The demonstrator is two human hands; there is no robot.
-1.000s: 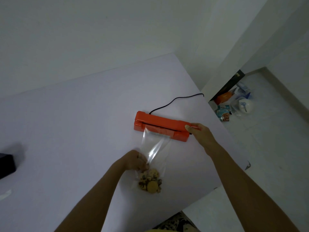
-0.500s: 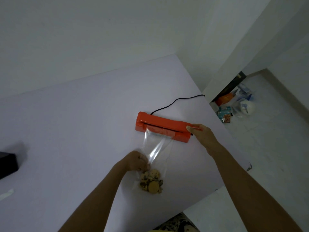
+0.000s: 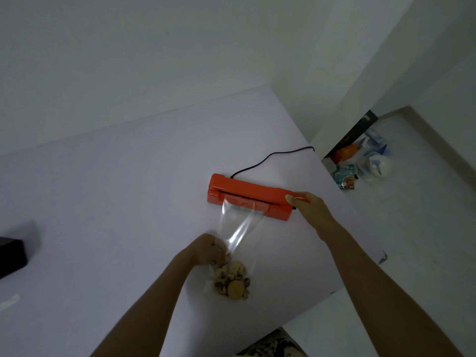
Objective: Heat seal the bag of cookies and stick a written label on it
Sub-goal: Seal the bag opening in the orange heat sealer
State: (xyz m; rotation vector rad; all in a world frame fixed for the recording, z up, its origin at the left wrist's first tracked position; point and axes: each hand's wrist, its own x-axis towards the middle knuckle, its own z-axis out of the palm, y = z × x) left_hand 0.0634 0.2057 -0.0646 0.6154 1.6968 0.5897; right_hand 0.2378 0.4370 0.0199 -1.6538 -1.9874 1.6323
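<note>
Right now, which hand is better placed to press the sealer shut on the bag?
The right hand: it already grips the orange sealer's end. The left hand is holding the bag near the cookies.

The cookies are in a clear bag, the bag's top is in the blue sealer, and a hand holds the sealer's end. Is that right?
Almost. The sealer is orange, not blue, as the head view shows. The clear bag of cookies does have its top in it, and the right hand holds its end.
</note>
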